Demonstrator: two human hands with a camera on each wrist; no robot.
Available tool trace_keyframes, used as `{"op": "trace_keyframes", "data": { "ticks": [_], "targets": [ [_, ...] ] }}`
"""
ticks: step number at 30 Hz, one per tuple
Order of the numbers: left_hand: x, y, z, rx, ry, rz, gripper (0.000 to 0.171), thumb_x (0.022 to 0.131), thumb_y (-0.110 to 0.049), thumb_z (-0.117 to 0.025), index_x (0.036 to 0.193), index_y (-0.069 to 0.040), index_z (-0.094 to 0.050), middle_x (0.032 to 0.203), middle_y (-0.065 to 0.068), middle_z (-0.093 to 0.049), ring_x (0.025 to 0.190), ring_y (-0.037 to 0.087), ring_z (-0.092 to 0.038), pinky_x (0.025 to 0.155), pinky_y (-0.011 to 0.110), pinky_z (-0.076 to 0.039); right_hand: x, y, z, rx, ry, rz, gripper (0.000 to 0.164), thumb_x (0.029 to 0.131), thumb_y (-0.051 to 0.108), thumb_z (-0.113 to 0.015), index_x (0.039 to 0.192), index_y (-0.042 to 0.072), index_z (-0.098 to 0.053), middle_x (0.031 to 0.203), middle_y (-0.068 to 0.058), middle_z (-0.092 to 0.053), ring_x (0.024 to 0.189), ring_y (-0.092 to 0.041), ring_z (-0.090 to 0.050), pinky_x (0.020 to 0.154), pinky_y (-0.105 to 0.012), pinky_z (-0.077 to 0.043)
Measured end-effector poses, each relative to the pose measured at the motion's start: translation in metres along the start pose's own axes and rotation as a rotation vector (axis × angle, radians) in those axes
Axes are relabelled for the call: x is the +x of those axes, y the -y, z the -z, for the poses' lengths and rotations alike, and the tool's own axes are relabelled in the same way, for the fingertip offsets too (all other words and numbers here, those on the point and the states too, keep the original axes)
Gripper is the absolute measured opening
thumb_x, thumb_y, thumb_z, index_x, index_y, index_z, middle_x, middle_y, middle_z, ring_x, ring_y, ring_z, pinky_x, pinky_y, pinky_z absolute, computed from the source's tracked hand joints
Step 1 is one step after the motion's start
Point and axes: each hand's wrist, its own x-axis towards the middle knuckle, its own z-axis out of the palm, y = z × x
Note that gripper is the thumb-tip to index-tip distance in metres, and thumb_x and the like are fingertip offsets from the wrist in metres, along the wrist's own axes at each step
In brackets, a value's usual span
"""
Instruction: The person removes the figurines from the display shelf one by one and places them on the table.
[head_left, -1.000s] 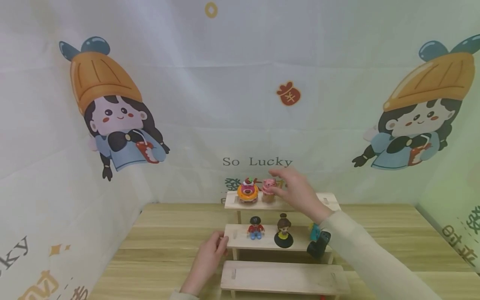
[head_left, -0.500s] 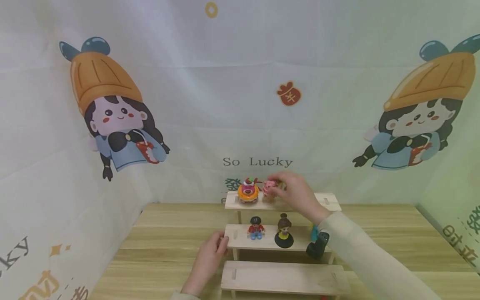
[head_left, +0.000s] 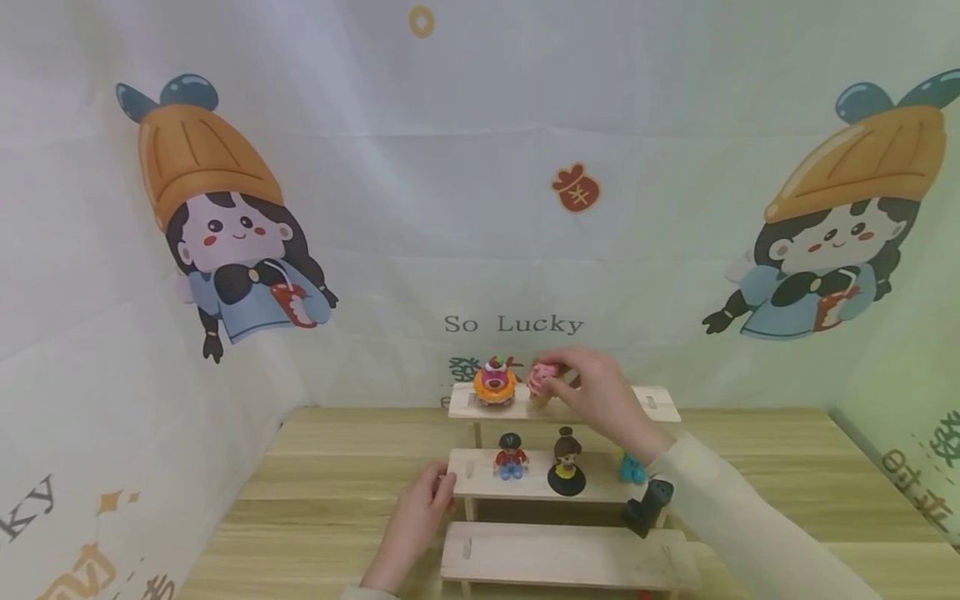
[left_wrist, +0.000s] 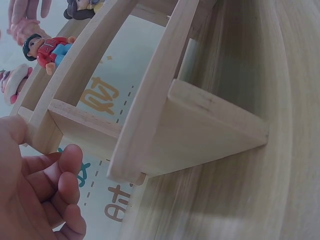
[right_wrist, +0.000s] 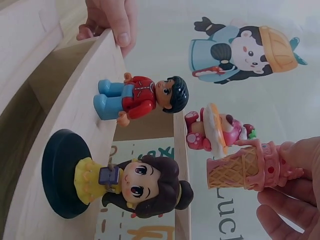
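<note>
My right hand pinches a pink-topped ice-cream-cone figurine near its top with thumb and fingers. In the head view it is tilted over the top shelf, and the right wrist view shows a gap between its base and the shelf edge. Left of it on that shelf sits a purple-pink bear figurine in an orange ring. My left hand grips the left end of the middle shelf. That shelf carries a red-jacketed toy figure and a brown-haired doll on a dark base.
A turquoise figure at the middle shelf's right end is partly covered by a dark piece at my right sleeve. The lowest shelf is in front. The wooden stand is on a wood-grain table, before a printed cloth backdrop.
My right fingers have come together on the cone figurine, which now leans and has shifted slightly right. The right forearm and dark piece have moved a little down and right. The left hand stays put.
</note>
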Motion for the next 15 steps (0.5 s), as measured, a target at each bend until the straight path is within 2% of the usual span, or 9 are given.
{"op": "trace_keyframes", "data": {
  "ticks": [7,15],
  "targets": [
    [-0.001,-0.002,0.001,-0.012,0.006,0.006,0.031,0.101,-0.029,-0.047,0.115,-0.003,-0.058,0.073,0.005,-0.061,0.063,0.011,-0.052,0.059,0.029,-0.042,-0.015,0.001,0.006,-0.001,-0.044,0.040,0.029,0.083,0.012,-0.074,0.110,0.004,-0.067,0.094,-0.004,-0.069,0.083,-0.016,-0.062,0.066,-0.025,-0.052],
    [-0.001,-0.003,0.001,-0.012,0.016,0.019,0.034,0.101,-0.029,-0.046,0.118,-0.002,-0.057,0.073,0.002,-0.060,0.065,0.013,-0.054,0.058,0.028,-0.042,-0.033,0.007,0.014,0.021,-0.084,0.132,0.028,0.080,0.011,-0.077,0.106,0.004,-0.070,0.095,-0.005,-0.070,0.079,-0.013,-0.064,0.064,-0.021,-0.052]
  ]
}}
